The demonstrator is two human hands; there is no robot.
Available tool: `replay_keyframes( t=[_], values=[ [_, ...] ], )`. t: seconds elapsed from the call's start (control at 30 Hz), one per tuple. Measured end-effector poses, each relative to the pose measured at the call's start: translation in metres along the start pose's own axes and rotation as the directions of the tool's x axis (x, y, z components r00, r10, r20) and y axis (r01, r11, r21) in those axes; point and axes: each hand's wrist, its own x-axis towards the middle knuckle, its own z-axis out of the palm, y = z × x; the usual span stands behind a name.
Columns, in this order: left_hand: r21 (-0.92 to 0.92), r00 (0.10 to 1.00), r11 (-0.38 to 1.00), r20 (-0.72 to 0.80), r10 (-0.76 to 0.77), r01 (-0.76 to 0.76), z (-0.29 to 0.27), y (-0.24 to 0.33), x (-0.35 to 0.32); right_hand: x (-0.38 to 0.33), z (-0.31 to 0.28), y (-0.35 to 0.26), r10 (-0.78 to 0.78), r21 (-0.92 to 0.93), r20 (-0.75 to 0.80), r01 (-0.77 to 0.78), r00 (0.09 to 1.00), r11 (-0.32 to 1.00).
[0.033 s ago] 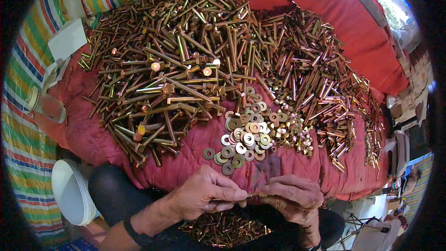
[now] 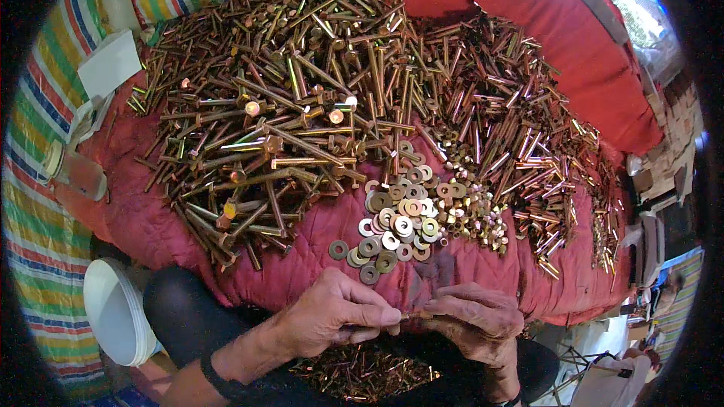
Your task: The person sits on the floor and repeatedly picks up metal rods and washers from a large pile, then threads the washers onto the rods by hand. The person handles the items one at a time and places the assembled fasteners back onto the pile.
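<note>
My left hand (image 2: pixel 343 313) is closed in a pinch, thumb against forefinger, on one end of a small bolt (image 2: pixel 411 315). Only a short, brownish, thread-like stretch of it shows between the fingertips. From the other side my right hand (image 2: pixel 479 320) pinches the same piece, its fingers curled over and hiding that end. Just beyond both hands lies a heap of flat washers (image 2: pixel 386 237), silver and brassy. Right of the washers sit small gold-coloured nuts (image 2: pixel 483 218) in a loose pile.
Large brassy hex bolts (image 2: pixel 279 128) cover the red quilted cloth (image 2: pixel 324 230) at left and centre. Thinner bolts (image 2: pixel 513 105) are heaped at right. More bolts (image 2: pixel 362 373) lie below my hands. Stacked white buckets (image 2: pixel 113 313) stand at left, near a clear jar (image 2: pixel 83 173) and white card (image 2: pixel 109 64).
My right fingers have shifted very slightly, and a little more of the bolt shows between the fingertips. My left hand and the piles look the same.
</note>
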Motion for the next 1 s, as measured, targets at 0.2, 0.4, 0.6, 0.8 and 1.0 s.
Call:
replay_keyframes(
  t=[0.2,0.4,0.6,0.8,1.0],
  values=[
    [0.267,0.979,0.955,-0.115,0.167,-0.131,0.009,-0.001,-0.003,-0.002,-0.003,-0.001,0.068,-0.015,0.065,-0.067,0.996,0.998],
    [0.72,0.784,0.513,0.069,0.618,-0.467,0.015,-0.005,-0.001,-0.007,0.0,-0.006,0.255,0.008,0.138,-0.259,0.957,0.966],
    [0.632,0.856,0.674,-0.029,0.516,-0.384,0.015,-0.007,0.0,-0.002,0.002,-0.023,0.563,0.203,-0.03,-0.546,0.826,0.812],
    [0.468,0.934,0.854,-0.142,0.328,-0.229,0.013,-0.002,-0.006,0.005,-0.004,-0.013,0.148,-0.013,0.021,-0.147,0.989,0.989],
    [0.485,0.922,0.818,-0.06,0.383,-0.309,0.017,-0.006,-0.001,-0.007,0.0,-0.005,0.255,-0.025,0.083,-0.253,0.964,0.967]
  ],
)
